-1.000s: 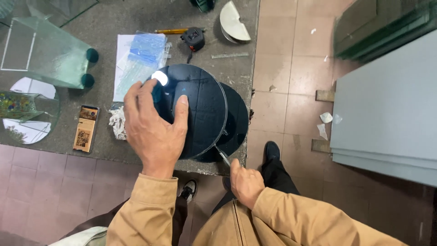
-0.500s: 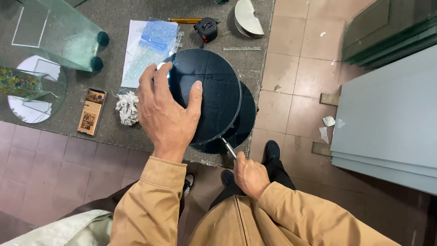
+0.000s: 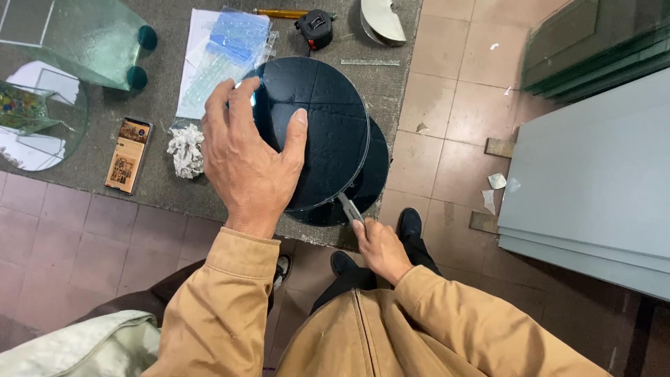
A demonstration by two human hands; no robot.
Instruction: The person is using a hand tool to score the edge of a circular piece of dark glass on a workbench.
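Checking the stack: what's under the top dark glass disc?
A second dark round disc pokes out at lower right, on the grey bench. The left hand presses the top disc; anything else beneath is hidden.

A glazier's workshop is indicated. Large grey glass sheets [image 3: 593,174] are stacked flat at the right over a brown tiled floor [image 3: 447,105]. Round dark glass discs [image 3: 328,132], greenish cut glass panes [image 3: 77,35], a tape measure [image 3: 315,28] and a pencil [image 3: 279,12] are laid on a grey felt-covered workbench [image 3: 160,188].
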